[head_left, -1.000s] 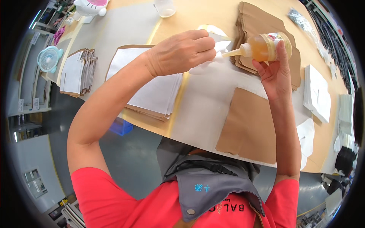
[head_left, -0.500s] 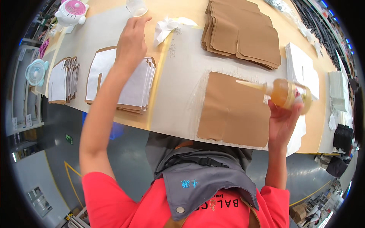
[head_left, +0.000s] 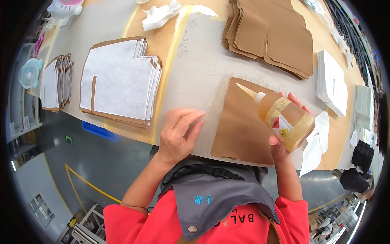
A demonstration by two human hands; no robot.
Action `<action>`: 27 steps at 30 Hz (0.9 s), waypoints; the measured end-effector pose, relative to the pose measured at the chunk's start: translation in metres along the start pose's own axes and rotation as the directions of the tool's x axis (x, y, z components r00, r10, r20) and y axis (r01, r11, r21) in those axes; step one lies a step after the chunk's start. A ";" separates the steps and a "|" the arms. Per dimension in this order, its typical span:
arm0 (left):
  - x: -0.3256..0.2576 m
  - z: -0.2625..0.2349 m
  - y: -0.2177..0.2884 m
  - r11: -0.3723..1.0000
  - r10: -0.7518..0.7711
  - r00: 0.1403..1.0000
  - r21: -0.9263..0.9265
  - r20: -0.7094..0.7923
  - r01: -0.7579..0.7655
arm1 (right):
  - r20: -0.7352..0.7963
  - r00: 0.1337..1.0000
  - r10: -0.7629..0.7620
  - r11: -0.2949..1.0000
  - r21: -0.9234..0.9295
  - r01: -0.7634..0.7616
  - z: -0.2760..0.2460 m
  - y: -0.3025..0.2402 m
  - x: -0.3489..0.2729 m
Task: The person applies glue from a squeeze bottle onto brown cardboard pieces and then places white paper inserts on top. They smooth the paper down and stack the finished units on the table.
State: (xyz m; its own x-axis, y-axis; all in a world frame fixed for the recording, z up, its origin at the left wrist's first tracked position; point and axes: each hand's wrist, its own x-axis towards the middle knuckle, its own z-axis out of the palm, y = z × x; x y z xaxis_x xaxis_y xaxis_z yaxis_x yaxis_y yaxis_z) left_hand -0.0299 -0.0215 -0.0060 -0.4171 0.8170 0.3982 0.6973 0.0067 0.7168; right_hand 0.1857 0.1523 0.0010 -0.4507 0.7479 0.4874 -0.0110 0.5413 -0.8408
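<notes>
The clear bottle of amber liquid is sitting tilted in the right hand, right of centre in the frame, above the brown sheet; the right hand is gripping it around the body, thumb on the near side and fingertips on the far side, probably to keep it steady while leaving the nozzle free; that tip is pointing toward the upper left, over the sheet; the left hand is hovering or resting near the sheet's left edge, I cannot tell which, holding nothing visible, its thumb and fingers standing slightly apart; the sheet is lying flat near the bench edge, seemingly for easy reach; the brown stack is lying at upper right and the white-faced stack at upper left, perhaps to keep the middle free; crumpled white tissue is lying at the top.
</notes>
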 end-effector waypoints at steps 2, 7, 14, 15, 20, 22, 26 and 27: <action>0.001 0.000 -0.001 1.000 0.006 1.000 -0.007 0.010 -0.006 | 0.070 0.995 -0.072 0.996 -0.038 0.074 0.001 0.003 0.002; 0.003 -0.001 -0.001 1.000 0.005 1.000 -0.026 0.028 -0.005 | 0.152 0.958 -0.242 0.970 0.002 0.245 0.007 0.007 0.007; 0.002 -0.002 -0.001 1.000 -0.001 0.999 -0.030 0.035 0.002 | 0.233 0.937 -0.260 0.965 0.016 0.263 0.007 -0.001 0.008; 0.002 -0.002 -0.001 1.000 -0.002 0.999 -0.031 0.036 0.003 | 0.236 0.936 -0.261 0.964 0.015 0.265 0.006 -0.001 0.007; 0.004 -0.003 0.001 1.000 -0.004 0.999 -0.022 0.035 0.005 | 0.246 0.934 -0.258 0.961 -0.034 0.274 -0.001 -0.005 0.007; 0.003 -0.002 0.001 1.000 -0.007 0.999 -0.023 0.031 0.008 | 0.227 0.937 -0.264 0.959 -0.040 0.280 -0.003 -0.007 0.007; 0.003 -0.002 0.001 1.000 -0.016 0.999 -0.025 0.032 0.017 | 0.204 0.941 -0.270 0.953 -0.083 0.292 -0.012 -0.007 0.002; 0.003 -0.002 0.002 0.999 -0.018 0.999 -0.025 0.034 0.019 | 0.193 0.943 -0.271 0.952 -0.091 0.292 -0.014 -0.007 0.001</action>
State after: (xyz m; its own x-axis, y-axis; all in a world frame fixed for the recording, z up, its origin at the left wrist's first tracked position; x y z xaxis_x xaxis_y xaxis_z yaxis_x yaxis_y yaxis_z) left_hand -0.0308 -0.0202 -0.0026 -0.4099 0.8358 0.3654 0.6742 0.0078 0.7385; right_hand 0.1978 0.1548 0.0110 -0.5942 0.4846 0.6419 -0.0607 0.7688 -0.6366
